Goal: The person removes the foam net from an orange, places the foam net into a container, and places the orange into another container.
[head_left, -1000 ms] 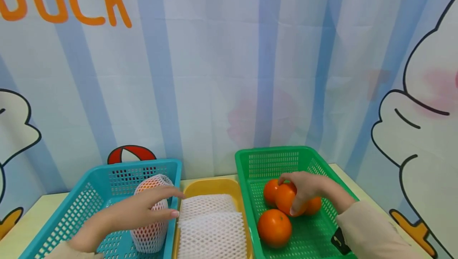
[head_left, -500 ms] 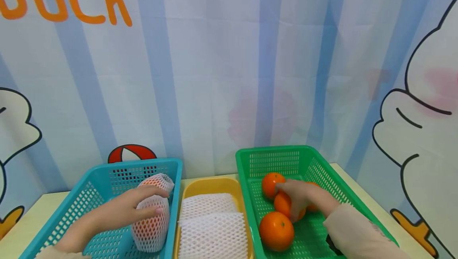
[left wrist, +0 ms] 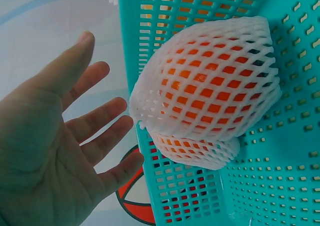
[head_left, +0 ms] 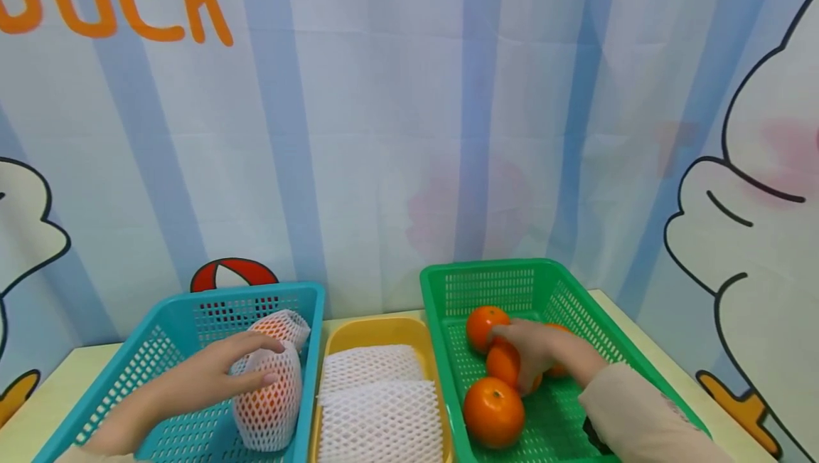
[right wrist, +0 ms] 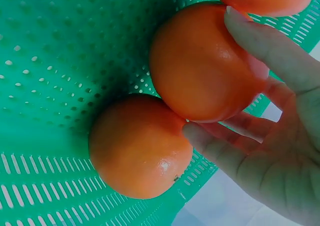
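Gripping a green basket's (head_left: 489, 292) orange (right wrist: 202, 66) is the right hand (head_left: 534, 349); the left hand (head_left: 224, 370) spreads near a blue basket's (head_left: 205, 427) netted fruit (left wrist: 205, 86); the curtain (head_left: 384, 129) reads "DUCK".

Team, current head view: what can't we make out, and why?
All in the head view:
- Round orange fruit gripped by the bare right hand: right side hidden by that hand.
- Rightmost orange fruit: middle hidden by the hand and wrist.
- White foam-mesh sleeves: count unclear, overlapping; near end cut by the bottom edge.
- Teal plastic basket, green plastic basket: near ends cut by the bottom edge.
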### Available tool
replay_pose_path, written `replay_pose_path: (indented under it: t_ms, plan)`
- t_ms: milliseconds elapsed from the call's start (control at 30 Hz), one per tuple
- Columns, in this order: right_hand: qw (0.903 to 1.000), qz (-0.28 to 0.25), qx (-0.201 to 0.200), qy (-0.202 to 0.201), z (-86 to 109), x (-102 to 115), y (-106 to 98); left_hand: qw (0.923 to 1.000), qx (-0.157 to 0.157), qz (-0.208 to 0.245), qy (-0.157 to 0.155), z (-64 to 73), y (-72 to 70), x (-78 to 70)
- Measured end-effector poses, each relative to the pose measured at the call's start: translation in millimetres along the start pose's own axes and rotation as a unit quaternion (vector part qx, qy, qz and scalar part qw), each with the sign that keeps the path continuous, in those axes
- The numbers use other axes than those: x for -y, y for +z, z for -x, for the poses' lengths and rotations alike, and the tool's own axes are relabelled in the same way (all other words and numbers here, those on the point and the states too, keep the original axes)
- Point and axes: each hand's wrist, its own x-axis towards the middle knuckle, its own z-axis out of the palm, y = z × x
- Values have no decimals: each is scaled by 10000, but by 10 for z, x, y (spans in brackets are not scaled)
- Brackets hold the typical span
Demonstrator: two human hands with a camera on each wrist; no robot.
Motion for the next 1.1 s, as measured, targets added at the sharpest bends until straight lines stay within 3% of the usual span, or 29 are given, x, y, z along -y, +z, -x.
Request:
replay_pose_path:
  t_ms: [267,567,767,900,1100]
  plan:
    - [9997,-242,48,5,78,12,-103,9999,-116,-9,-39,27,-5,36]
    - [9980,-156,-143,-588,249,14,-303,9997,-191,-129,-89,79,-46,55]
    - [9974,-226,-303,-605,397,-104,-424,9990,-308,-216,-245,126,-72,84]
    - [9967,-469,-387,-530,502,-241,-495,9966,-306,-40,-768,153,-61,147]
    - [9944,-681,-553,-588,690,-467,-575,9830,-45,112,-1830,151,-45,264]
